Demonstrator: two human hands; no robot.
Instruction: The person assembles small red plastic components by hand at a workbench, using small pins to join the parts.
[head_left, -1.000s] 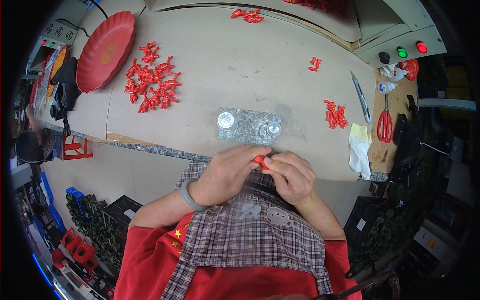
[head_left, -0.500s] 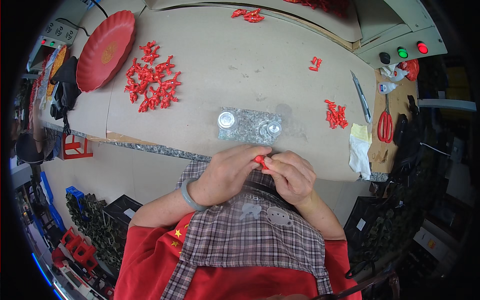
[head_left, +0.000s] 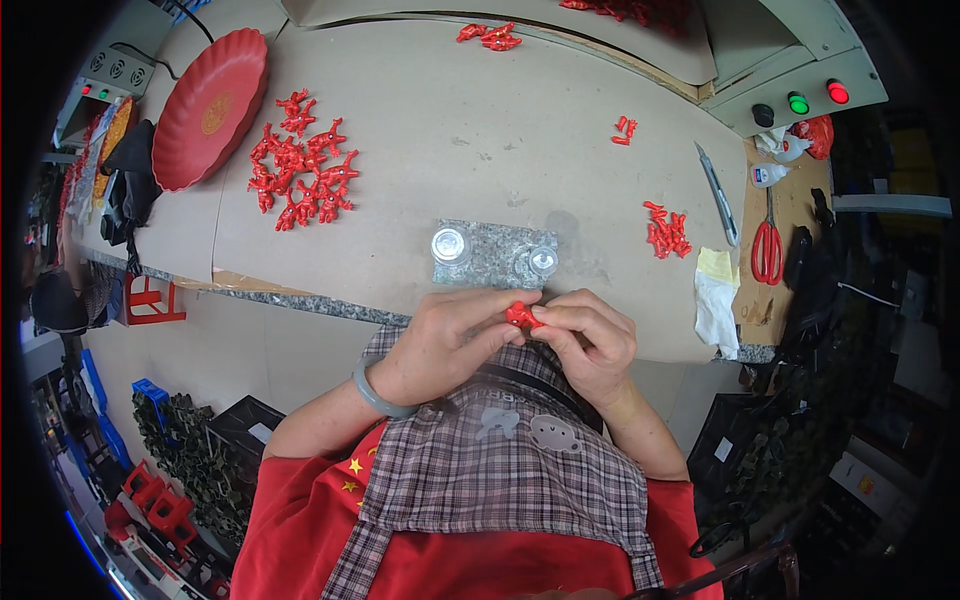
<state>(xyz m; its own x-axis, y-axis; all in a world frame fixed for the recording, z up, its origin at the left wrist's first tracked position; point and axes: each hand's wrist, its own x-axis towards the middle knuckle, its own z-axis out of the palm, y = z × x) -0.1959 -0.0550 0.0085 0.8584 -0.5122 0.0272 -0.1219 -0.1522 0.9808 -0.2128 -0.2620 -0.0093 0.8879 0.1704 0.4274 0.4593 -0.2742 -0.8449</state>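
Note:
Both hands meet at the table's near edge, close to my chest. My left hand point(head_left: 450, 335) and my right hand point(head_left: 590, 335) pinch a small red plastic part point(head_left: 520, 315) between their fingertips. A pale bangle sits on my left wrist. Just beyond the hands lies a grey speckled stone slab point(head_left: 492, 255) with two small clear round pieces on it. A large pile of red plastic parts point(head_left: 300, 175) lies on the table to the far left.
A red plate point(head_left: 205, 110) stands at the far left. Smaller red part heaps point(head_left: 667, 230) lie to the right and at the back. A utility knife point(head_left: 718, 192), red scissors point(head_left: 767, 245), a white cloth point(head_left: 715, 300) and a button box point(head_left: 800, 95) are at the right.

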